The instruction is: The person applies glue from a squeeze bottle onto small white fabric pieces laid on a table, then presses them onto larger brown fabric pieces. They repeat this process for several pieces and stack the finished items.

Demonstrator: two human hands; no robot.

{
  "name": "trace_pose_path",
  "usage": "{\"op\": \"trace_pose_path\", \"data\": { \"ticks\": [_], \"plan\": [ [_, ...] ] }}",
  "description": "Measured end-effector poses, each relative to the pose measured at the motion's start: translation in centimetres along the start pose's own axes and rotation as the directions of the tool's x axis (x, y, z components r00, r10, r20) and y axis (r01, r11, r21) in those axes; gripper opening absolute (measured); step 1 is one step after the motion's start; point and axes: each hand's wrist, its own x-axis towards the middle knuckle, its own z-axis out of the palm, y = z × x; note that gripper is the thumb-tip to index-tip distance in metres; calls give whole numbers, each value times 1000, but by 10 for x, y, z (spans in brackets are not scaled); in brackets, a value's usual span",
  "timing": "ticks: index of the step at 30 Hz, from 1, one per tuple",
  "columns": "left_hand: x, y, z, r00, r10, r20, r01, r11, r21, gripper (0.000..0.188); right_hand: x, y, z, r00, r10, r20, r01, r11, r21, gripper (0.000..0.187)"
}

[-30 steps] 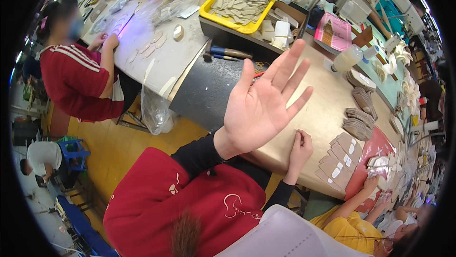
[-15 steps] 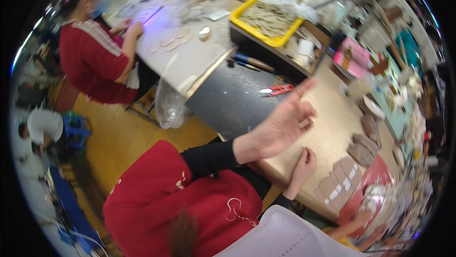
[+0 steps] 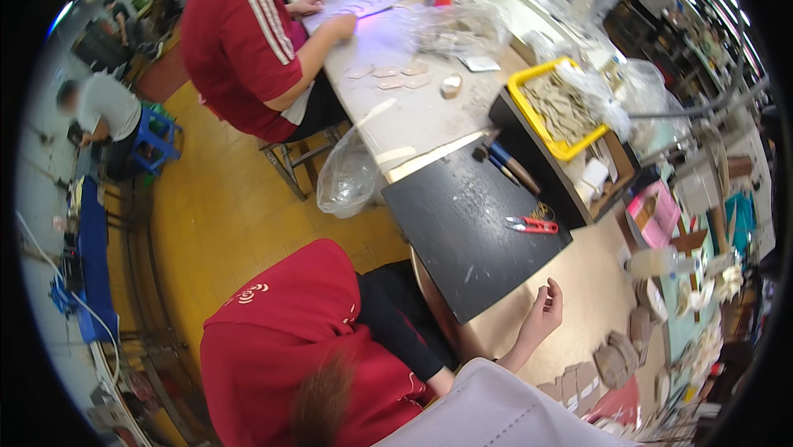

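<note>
My right hand [image 3: 541, 319] hovers by or rests on the tan tabletop [image 3: 487, 348], fingers loosely bent and apart, with nothing visible in them. My left forearm [image 3: 440, 379], in a black sleeve [image 3: 401, 319], runs down behind a pale lilac stitched panel [image 3: 487, 406], which hides the left hand. Beyond the right hand lies a black board [image 3: 458, 240]. On it are red-handled thread snips [image 3: 533, 225] and a tool with a blue and brown handle [image 3: 514, 168]. Flat grey-brown pieces [image 3: 570, 385] lie close to my right forearm, beside rounded brown pieces [image 3: 617, 359].
A yellow tray [image 3: 519, 83] of greenish-tan pieces sits over a dark open box [image 3: 545, 166]. At the far left, a co-worker in red [image 3: 239, 42] works at a grey table [image 3: 396, 121]. A clear bag [image 3: 347, 174] hangs from its edge. A pink box [image 3: 654, 214] stands right.
My left hand, raised over the table with fingers stretched, has dropped behind the lilac panel. The view has swung, so the table appears further right. A co-worker's hand at lower right is out of sight.
</note>
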Motion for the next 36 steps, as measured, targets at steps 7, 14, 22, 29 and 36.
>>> {"op": "trace_pose_path", "data": {
  "ticks": [7,14,22,29,36],
  "plan": [
    [-7,-96,7,956,105,274,-211,895,392,24,17,-16,52,977,-169,128,191,963,-188,25],
    [-33,-27,-134,952,307,13,-300,920,251,22,16,0,44,962,-259,85,260,966,3,20],
    [-35,4,-251,647,376,-663,402,570,716,35,12,-8,45,987,-131,89,120,986,115,19],
    [-17,-22,-276,559,399,-727,586,430,687,40,14,-9,45,988,-121,94,108,985,138,19],
    [-55,-18,-299,436,446,-782,701,376,606,37,14,-5,45,985,-158,74,149,982,112,19]
  ]
}}
